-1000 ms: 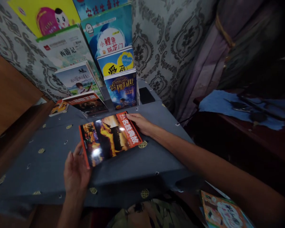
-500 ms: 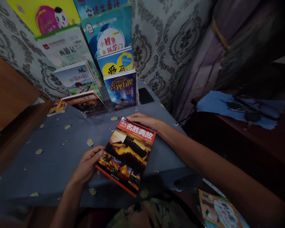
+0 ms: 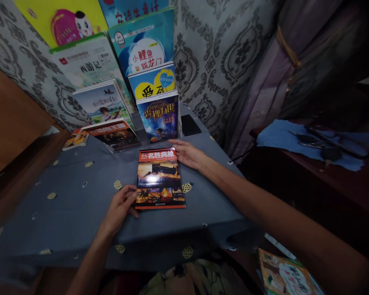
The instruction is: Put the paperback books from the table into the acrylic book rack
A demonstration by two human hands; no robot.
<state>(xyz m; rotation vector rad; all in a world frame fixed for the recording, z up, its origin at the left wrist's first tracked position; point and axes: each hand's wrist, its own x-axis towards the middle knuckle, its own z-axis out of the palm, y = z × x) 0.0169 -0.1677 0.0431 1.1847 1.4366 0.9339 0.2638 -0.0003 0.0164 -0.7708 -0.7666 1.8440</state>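
A book with a red title band and a picture of a wall at sunset (image 3: 159, 178) lies flat and square on the grey-blue tablecloth (image 3: 64, 205). My left hand (image 3: 119, 208) rests at its lower left corner, fingers curled against the edge. At its upper right corner lies my right hand (image 3: 187, 154), fingers stretched out and touching the edge. Just beyond it a dark blue fantasy book (image 3: 158, 115) stands upright.
Two rows of books lean stepped against the patterned wall: a dark one (image 3: 112, 134), a pale one (image 3: 100, 101), a blue-yellow one (image 3: 152, 80). A black phone (image 3: 190, 124) lies behind. A small orange book (image 3: 75, 138) sits left. A colourful book (image 3: 284, 276) lies low right.
The book was turned from lying crosswise to upright and slid back onto the table in front of the standing row. Both hands moved with it and now rest at its corners.
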